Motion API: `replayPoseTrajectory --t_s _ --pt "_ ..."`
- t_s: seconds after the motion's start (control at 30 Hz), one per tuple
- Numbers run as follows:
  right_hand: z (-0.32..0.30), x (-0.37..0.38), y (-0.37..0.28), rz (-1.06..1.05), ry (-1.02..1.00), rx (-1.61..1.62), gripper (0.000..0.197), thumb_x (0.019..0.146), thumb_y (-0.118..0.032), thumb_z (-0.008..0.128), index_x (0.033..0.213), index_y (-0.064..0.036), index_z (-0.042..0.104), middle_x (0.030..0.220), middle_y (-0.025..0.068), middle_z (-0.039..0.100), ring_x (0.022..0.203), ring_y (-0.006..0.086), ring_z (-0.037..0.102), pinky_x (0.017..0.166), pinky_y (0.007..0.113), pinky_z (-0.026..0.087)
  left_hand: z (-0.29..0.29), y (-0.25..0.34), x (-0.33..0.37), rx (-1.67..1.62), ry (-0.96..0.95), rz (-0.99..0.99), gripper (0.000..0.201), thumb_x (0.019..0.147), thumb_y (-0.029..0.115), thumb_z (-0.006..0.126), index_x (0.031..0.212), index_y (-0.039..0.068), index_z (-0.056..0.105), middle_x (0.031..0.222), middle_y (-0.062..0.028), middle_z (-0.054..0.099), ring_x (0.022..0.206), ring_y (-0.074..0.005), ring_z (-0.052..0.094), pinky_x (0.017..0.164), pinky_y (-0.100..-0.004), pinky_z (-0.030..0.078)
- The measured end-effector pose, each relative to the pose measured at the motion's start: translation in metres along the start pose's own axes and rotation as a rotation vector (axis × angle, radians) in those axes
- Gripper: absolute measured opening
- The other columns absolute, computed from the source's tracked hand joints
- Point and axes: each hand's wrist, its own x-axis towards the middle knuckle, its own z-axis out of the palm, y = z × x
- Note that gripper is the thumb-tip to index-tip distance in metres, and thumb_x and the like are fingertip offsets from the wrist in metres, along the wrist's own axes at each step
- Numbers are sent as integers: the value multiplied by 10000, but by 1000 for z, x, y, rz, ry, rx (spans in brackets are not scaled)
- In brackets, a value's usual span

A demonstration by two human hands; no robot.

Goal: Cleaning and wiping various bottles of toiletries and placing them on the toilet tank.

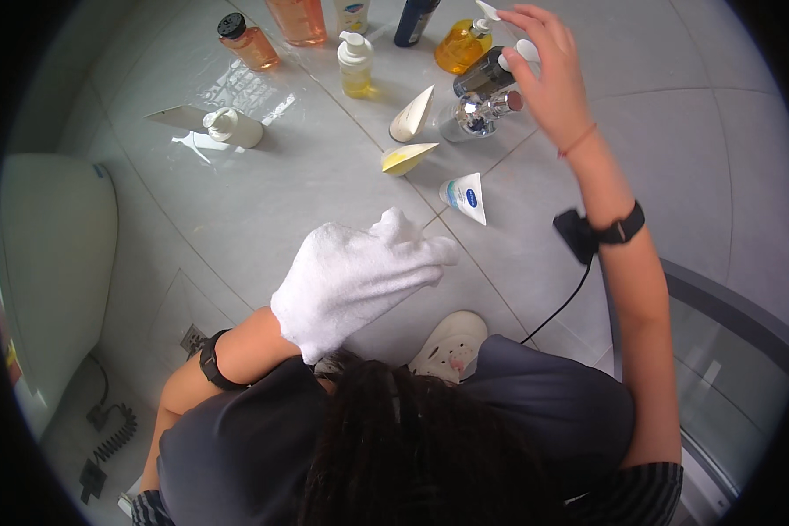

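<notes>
A white terry cloth point(359, 276) covers my left hand point(324, 280) like a mitt, hiding the fingers. It is held above the floor, nearest to a white-and-blue tube point(466, 196). Reaching to the far right, my right hand point(548, 74) has its fingers apart around the white top of a dark bottle point(482, 75), the thumb crossing in front of that top. Its fingertips come close to the white pump of an amber bottle point(458, 48); contact is unclear. Just below lies a silver bottle point(469, 118), beside a cream tube point(412, 116) and a yellow-white tube point(408, 159).
Grey floor tiles point(324, 188) carry a clear pump bottle point(356, 66), pink bottles point(251, 46), a dark blue bottle point(415, 22) and a white pump bottle point(233, 128). A white rounded fixture point(57, 272) stands left; a curved glass-and-metal edge point(728, 307) is right. My shoe point(451, 346) is below.
</notes>
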Motion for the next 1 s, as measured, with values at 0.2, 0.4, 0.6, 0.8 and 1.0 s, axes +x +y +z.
replayPoseTrajectory --t_s 0.2,0.4,0.6,0.8,1.0 --pt "9 -24 58 263 -326 -17 261 833 -127 609 1092 -98 585 1017 88 594 849 278 584 743 328 473 21 10 -9 293 -66 -138 258 732 58 520 983 94 569 1058 -89 535 969 -181 503 559 -253 461" --pt "-63 -16 10 256 47 -140 187 848 -172 631 1011 -82 613 886 87 626 774 237 607 687 318 473 8 -3 -13 1065 -14 -26 317 707 112 527 1007 23 576 1025 -113 523 971 -258 495 448 -249 426" --pt "-152 11 -91 41 202 -61 202 931 -81 526 1091 0 620 1075 115 628 891 151 590 807 267 472 -18 -5 1 192 4 -405 468 752 92 531 1205 -15 488 1134 -118 493 983 -225 469 680 -228 435" --pt "-110 18 -135 59 -157 467 375 800 -121 631 1147 11 578 1088 116 605 860 133 570 770 253 446 7 12 18 -1609 552 -480 698 673 144 732 1275 -22 419 1135 -124 539 1022 -245 553 864 -281 462" --pt "-61 28 -168 353 -445 1038 620 759 -117 666 1308 -17 396 1049 63 551 953 140 528 821 270 420 10 1 3 -1640 538 -550 691 609 111 767 1224 33 462 979 -80 602 912 -187 590 822 -320 490"
